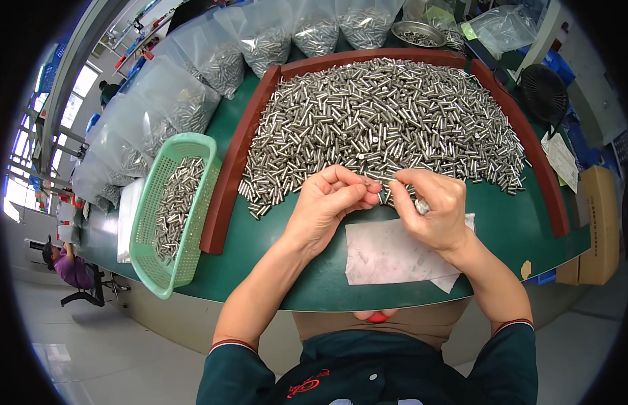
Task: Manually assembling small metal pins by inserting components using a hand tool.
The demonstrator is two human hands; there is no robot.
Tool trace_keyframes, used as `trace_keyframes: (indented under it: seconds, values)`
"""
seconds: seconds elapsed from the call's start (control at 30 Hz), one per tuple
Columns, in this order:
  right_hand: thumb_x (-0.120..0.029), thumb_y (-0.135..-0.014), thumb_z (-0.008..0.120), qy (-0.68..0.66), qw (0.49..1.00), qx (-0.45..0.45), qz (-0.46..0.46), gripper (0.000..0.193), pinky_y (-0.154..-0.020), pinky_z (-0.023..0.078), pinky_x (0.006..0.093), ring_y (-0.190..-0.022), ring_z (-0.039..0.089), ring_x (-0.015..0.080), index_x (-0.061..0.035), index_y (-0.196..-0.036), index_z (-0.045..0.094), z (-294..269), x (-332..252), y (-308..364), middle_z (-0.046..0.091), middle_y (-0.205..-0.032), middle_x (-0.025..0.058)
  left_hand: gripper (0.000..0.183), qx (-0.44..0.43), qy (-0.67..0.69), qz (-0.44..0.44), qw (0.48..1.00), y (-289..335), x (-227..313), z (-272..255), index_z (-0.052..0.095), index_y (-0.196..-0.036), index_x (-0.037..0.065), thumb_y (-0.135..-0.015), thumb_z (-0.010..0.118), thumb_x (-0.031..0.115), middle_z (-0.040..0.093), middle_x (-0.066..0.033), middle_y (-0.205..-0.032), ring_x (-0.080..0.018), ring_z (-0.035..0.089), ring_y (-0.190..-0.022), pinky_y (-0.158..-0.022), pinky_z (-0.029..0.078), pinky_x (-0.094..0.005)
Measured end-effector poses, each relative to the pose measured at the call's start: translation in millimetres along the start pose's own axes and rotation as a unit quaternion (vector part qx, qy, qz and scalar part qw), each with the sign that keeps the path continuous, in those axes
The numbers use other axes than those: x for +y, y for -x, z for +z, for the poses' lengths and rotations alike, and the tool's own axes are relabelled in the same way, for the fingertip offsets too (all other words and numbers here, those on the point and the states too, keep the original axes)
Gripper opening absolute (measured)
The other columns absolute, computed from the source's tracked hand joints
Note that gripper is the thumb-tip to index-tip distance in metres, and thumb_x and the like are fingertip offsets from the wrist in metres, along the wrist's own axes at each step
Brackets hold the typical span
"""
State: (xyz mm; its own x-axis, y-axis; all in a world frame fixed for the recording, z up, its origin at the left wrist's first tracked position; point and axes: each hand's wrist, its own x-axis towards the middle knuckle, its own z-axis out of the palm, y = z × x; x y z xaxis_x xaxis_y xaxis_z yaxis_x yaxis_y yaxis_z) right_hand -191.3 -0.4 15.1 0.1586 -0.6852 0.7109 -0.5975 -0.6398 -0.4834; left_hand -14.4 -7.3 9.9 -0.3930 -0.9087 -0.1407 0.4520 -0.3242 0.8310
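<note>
A wide heap of short shiny metal pins [388, 115] covers the green table in front of me. At its near edge, my left hand [327, 206] has thumb and fingertips pinched together; whatever is between them is too small to make out. Close beside it on the right, my right hand [435, 209] is curled, with a few metal pins [422, 206] showing in its fingers. Thumb and forefinger of that hand point toward the left fingertips. Beneath the right hand lies a smudged whitish cloth [378, 253], flat on the table.
Dark red wooden bars [236, 169] fence the heap. At the left stands a light green basket [142, 250] with more pins. Clear bags of pins [260, 40] line the back and left. A metal bowl [418, 34], a black fan [543, 93] and a cardboard box [599, 226] are rightward.
</note>
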Motion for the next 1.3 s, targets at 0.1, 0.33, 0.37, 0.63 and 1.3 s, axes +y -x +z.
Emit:
trace_keyframes:
  seconds: [0.1,0.33,0.37,0.63,1.3]
  values:
    - [-0.006,-0.067,0.063,0.007,1.0,-0.016,0.001,0.006,-0.045,0.045,0.0274,-0.051,0.059,0.0204,-0.003,-0.07,0.06,0,-2,1,0.061,-0.063,0.008,0.006,-0.011,0.004,-0.002,1.0,2,-2,0,0.053,-0.085,0.001,-0.08,0.055,0.002,0.061,-0.0133,-0.091,-0.0155,0.06,-0.079,-0.074,0.049,-0.0269]
    - [-0.005,-0.066,0.064,0.002,1.0,-0.018,0.014,0.007,-0.045,0.045,0.0271,-0.051,0.059,0.0212,-0.0019,-0.071,0.06,6,-3,0,0.061,-0.064,0.0089,0.006,0.001,0.007,-0.012,1.0,0,2,-6,0.053,-0.085,0.001,-0.079,0.055,0.002,0.06,-0.0136,-0.091,-0.0162,0.06,-0.081,-0.075,0.049,-0.0264]
    - [-0.005,-0.066,0.064,0.003,1.0,-0.018,0.011,0.007,-0.045,0.045,0.0272,-0.051,0.059,0.0214,-0.0019,-0.071,0.06,6,-3,-1,0.061,-0.064,0.009,0.006,0.001,0.008,-0.013,1.0,0,3,-7,0.054,-0.085,0.001,-0.079,0.056,0.002,0.06,-0.0136,-0.091,-0.0162,0.06,-0.081,-0.075,0.049,-0.0262]
    - [-0.005,-0.063,0.066,-0.001,0.999,0.013,-0.032,0.008,-0.041,0.043,0.0276,-0.046,0.056,0.0196,-0.0041,-0.067,0.059,-3,-4,-6,0.059,-0.059,0.0066,0.006,0.059,-0.074,0.046,0.994,-6,33,2,0.054,-0.083,-0.001,-0.078,0.057,0.002,0.061,-0.015,-0.09,-0.0156,0.06,-0.078,-0.072,0.049,-0.0264]
    - [-0.014,-0.067,0.062,0.078,0.991,0.019,-0.103,0.01,-0.042,0.029,0.0246,-0.043,0.044,0.0099,-0.009,-0.063,0.054,3,10,14,0.038,-0.049,-0.0031,0.015,0.076,-0.758,0.279,0.585,-401,46,59,0.064,-0.076,0.006,-0.067,0.061,0.017,0.062,-0.0146,-0.072,-0.0301,0.06,-0.074,-0.069,0.046,-0.0372]
